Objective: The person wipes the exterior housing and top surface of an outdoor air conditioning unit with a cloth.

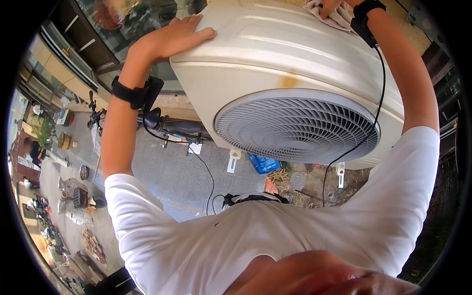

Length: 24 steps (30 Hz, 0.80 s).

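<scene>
Right before me is the white outdoor unit of an air conditioner (206, 84), its round grey fan grille (295, 125) facing my chest. A brownish stain marks the casing above the grille. My left hand (180, 35) rests on the top cover's left corner, fingers spread, holding nothing. At the far right of the top, my right hand (330, 6) grips a pale pinkish cloth (335, 18) that lies against the cover. The upper frame edge cuts off part of that hand.
Mounting brackets (232, 162) jut out below the unit. A cable (379, 99) runs from my right wrist band across the grille. Glass windows (121, 29) stand at left, with a bicycle (184, 127) beneath. A blue bag (263, 163) lies below. People (37, 151) are in the yard.
</scene>
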{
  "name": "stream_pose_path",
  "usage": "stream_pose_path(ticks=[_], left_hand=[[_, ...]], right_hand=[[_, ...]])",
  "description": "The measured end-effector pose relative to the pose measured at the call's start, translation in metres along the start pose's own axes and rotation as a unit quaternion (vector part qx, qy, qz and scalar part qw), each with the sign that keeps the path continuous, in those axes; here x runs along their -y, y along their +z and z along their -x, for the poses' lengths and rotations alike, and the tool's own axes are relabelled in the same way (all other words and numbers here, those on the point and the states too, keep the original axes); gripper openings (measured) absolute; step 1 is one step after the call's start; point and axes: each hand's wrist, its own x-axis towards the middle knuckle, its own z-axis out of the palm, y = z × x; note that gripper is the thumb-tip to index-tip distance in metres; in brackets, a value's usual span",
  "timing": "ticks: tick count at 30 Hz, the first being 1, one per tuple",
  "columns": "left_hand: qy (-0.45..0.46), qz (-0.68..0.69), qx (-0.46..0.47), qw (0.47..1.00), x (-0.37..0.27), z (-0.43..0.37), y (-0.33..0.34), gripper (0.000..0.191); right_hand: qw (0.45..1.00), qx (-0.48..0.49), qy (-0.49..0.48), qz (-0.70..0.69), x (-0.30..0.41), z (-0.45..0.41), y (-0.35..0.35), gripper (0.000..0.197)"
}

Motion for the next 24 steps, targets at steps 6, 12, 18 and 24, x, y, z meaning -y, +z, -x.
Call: stream_pose_path(ticks=[6,12,18,24], left_hand=[[-0.013,0.004,-0.016,1.000,0.005,0.003,0.000,0.089],[0.015,0.048,-0.042,0.998,-0.002,0.002,0.000,0.095],[-0.034,0.026,-0.031,0.999,0.005,0.010,0.003,0.086],[-0.010,0.065,-0.034,0.997,-0.003,0.006,0.000,0.090]], right_hand=[[0.974,-0.121,-0.191,0.015,0.072,-0.062,-0.029,0.045],[0.978,-0.157,-0.130,0.051,0.096,-0.048,-0.033,0.039],[0.984,-0.137,-0.115,0.014,0.066,-0.044,-0.018,0.044],[0.996,-0.066,0.034,0.046,-0.018,0.043,0.026,0.049]])
